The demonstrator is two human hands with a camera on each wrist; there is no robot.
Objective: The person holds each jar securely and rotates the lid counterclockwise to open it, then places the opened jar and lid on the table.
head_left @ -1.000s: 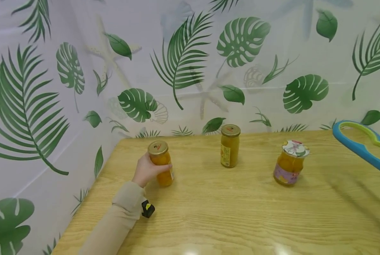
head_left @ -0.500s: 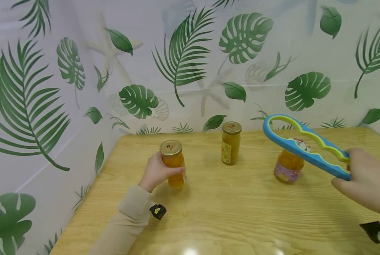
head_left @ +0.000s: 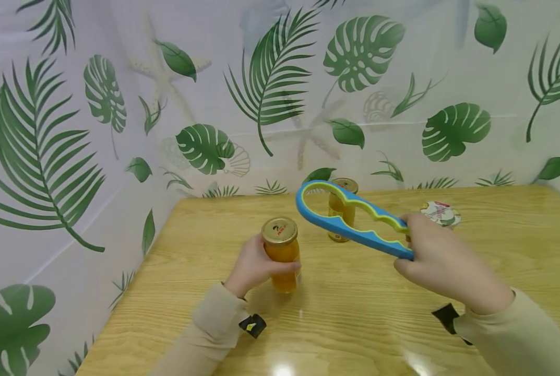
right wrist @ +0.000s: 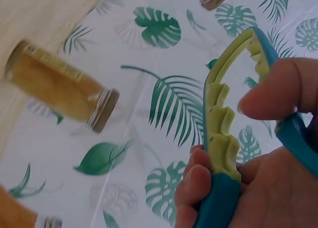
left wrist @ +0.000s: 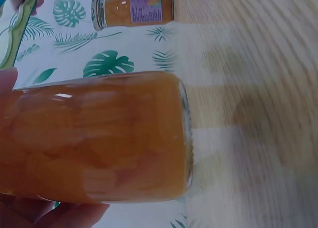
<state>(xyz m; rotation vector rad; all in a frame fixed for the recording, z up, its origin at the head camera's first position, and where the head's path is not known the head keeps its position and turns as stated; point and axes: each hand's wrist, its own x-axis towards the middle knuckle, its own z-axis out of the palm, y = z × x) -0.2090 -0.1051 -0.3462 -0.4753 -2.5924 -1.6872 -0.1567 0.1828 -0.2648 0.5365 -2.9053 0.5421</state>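
My left hand (head_left: 259,263) grips a glass jar of orange fruit (head_left: 282,250) with a gold lid, held upright; the left wrist view shows its lower part (left wrist: 109,138) large, with fingertips along one side. In my right hand (head_left: 441,261) is a blue and green jar opener (head_left: 355,216) with a scalloped inner edge. Its rounded end points left, toward the gold-lidded jar but apart from it. The right wrist view shows fingers and thumb (right wrist: 278,91) round the handles of the opener (right wrist: 218,123).
Behind the opener stands a second gold-lidded jar (head_left: 347,183), partly covered by it. A jar with a white patterned lid (head_left: 441,214) is mostly hidden by my right hand. The wooden table (head_left: 355,324) meets a leaf-printed cloth (head_left: 280,104) at the back and left.
My right hand came into view from the right and carried the opener leftward. My left hand moved the held jar right and nearer to me.
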